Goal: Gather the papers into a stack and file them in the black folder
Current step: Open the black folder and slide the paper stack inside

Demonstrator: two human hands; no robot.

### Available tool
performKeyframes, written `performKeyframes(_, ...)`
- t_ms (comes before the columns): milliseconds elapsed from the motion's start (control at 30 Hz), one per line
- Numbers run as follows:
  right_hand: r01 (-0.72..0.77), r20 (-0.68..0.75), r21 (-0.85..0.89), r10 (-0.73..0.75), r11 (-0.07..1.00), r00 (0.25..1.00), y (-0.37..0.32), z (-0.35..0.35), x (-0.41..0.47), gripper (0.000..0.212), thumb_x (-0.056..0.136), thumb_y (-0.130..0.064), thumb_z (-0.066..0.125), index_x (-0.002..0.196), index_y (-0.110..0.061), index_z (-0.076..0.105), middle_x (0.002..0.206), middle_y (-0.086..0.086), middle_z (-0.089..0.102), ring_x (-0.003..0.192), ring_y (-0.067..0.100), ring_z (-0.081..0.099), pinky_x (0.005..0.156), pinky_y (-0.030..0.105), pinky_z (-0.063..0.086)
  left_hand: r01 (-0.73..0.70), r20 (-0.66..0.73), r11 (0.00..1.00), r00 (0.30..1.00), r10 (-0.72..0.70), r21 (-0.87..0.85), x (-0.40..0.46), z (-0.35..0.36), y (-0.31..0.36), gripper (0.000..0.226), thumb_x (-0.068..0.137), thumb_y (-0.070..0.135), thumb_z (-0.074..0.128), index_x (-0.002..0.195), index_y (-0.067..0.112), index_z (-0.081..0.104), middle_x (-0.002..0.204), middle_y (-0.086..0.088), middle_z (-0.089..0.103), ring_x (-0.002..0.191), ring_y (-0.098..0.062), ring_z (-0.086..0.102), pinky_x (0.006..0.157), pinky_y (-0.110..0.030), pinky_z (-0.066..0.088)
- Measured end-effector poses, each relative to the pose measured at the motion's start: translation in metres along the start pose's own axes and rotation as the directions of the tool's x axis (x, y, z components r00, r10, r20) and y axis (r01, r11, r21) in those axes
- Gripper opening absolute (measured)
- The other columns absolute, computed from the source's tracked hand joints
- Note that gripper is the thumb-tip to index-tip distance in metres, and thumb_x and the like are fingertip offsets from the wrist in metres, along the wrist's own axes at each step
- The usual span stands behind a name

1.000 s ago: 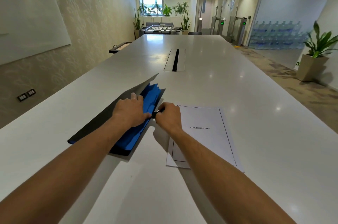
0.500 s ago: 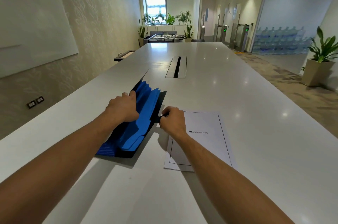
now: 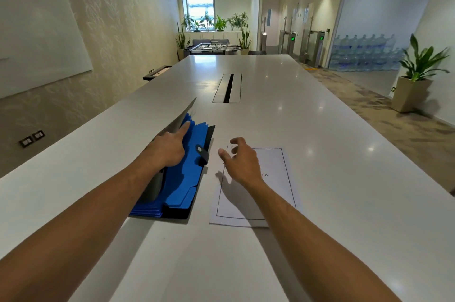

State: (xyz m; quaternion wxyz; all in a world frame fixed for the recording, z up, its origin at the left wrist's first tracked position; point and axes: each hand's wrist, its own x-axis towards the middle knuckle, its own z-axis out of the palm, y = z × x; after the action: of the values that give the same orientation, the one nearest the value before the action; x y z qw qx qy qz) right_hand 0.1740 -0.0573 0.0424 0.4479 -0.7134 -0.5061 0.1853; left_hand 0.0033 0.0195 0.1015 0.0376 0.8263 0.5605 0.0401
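The black folder (image 3: 208,138) lies open on the white table (image 3: 320,154), its blue dividers (image 3: 183,183) fanned out. My left hand (image 3: 167,149) holds the folder's front cover up and back, index finger stretched along the cover over the dividers. A small black strap tab (image 3: 202,152) sticks up at the folder's right edge. The stack of papers (image 3: 278,166), top sheet framed by a black line with a printed title, lies just right of the folder. My right hand (image 3: 242,161) hovers over the papers' upper left corner, fingers spread, holding nothing.
A cable slot (image 3: 229,87) runs along the table's middle beyond the folder. A whiteboard (image 3: 37,38) hangs on the left wall. A potted plant (image 3: 416,80) stands on the floor at the right, with stacked water bottles (image 3: 364,55) behind it.
My right hand has let go of the folder's strap tab and moved right over the papers, fingers spreading. My left hand has lifted the cover higher, exposing more of the dividers.
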Motion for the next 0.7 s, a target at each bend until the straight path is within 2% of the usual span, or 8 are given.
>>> performKeyframes(33,-0.019,-0.04,-0.046,0.017,0.999,0.999,0.006,-0.008,-0.001,0.048,0.093,-0.041,0.059,0.133,-0.016,0.048,0.127,0.009,0.061,0.113,0.025,0.059,0.092,0.039,0.049,-0.012,0.015,1.0,1.0,0.012,0.013,0.001,0.004,0.003,0.079,0.093,0.007,0.042,0.154,0.037,0.003,0.122,-0.022,0.055,0.076,-0.026,0.056,0.07,-0.038,0.05)
performKeyframes(100,-0.069,-0.128,-0.138,0.052,0.988,0.99,0.018,-0.026,-0.003,0.044,0.094,-0.038,0.057,0.13,-0.015,0.051,0.126,0.009,0.062,0.112,0.025,0.059,0.086,0.034,0.045,-0.019,0.03,1.0,0.999,0.018,0.015,0.002,0.013,0.008,0.066,0.093,0.008,0.042,0.151,0.032,0.023,0.127,-0.02,0.053,0.082,-0.025,0.053,0.071,-0.037,0.05)
performKeyframes(200,-0.171,-0.204,-0.252,0.121,0.952,0.972,0.039,-0.054,-0.004,0.043,0.091,-0.033,0.057,0.128,-0.012,0.052,0.124,0.011,0.06,0.114,0.029,0.056,0.08,0.032,0.039,0.008,0.056,0.999,0.998,-0.011,0.048,0.002,0.027,0.018,0.035,0.094,0.012,0.044,0.128,0.012,0.053,0.114,-0.014,0.058,0.085,-0.022,0.056,0.067,-0.031,0.045)
performKeyframes(300,-0.286,-0.178,-0.35,0.237,0.892,0.955,0.057,-0.073,-0.004,0.053,0.085,-0.038,0.058,0.13,-0.012,0.049,0.126,0.014,0.059,0.117,0.033,0.053,0.086,0.039,0.044,0.058,0.098,0.998,0.993,-0.06,0.027,0.001,0.039,0.03,0.022,0.096,0.018,0.044,0.11,0.006,0.056,0.095,-0.008,0.055,0.075,-0.016,0.058,0.059,-0.025,0.045)
performKeyframes(400,-0.365,-0.132,-0.432,0.342,0.825,0.93,0.066,-0.083,-0.007,0.061,0.083,-0.045,0.059,0.132,-0.012,0.045,0.129,0.015,0.056,0.121,0.036,0.05,0.09,0.041,0.044,0.071,0.197,0.997,0.978,-0.066,-0.021,0.003,0.047,0.041,0.032,0.095,0.028,0.047,0.118,0.006,0.05,0.1,-0.008,0.054,0.081,-0.016,0.057,0.062,-0.025,0.044)
performKeyframes(500,-0.384,-0.093,-0.476,0.388,0.791,0.917,0.07,-0.086,-0.01,0.063,0.084,-0.05,0.06,0.132,-0.011,0.044,0.131,0.014,0.056,0.122,0.036,0.049,0.09,0.041,0.044,0.033,0.298,0.999,0.954,-0.024,-0.025,0.006,0.049,0.047,0.047,0.091,0.044,0.056,0.121,0.008,0.05,0.089,-0.003,0.051,0.079,-0.014,0.055,0.064,-0.024,0.044)
performKeyframes(600,-0.381,-0.087,-0.5,0.393,0.777,0.915,0.07,-0.085,-0.01,0.065,0.085,-0.051,0.061,0.132,-0.009,0.044,0.133,0.015,0.055,0.123,0.036,0.049,0.091,0.041,0.044,-0.033,0.317,0.998,0.948,0.016,0.049,0.009,0.052,0.046,0.062,0.081,0.056,0.067,0.117,0.008,0.052,0.091,-0.003,0.053,0.081,-0.014,0.057,0.071,-0.026,0.049)
performKeyframes(700,-0.386,-0.105,-0.491,0.387,0.781,0.916,0.068,-0.085,-0.009,0.058,0.086,-0.046,0.062,0.127,-0.008,0.048,0.128,0.013,0.058,0.118,0.035,0.054,0.085,0.037,0.044,-0.067,0.297,0.994,0.954,0.039,0.087,0.011,0.059,0.045,0.066,0.077,0.056,0.071,0.12,0.01,0.05,0.103,-0.006,0.056,0.09,-0.018,0.06,0.081,-0.03,0.054)
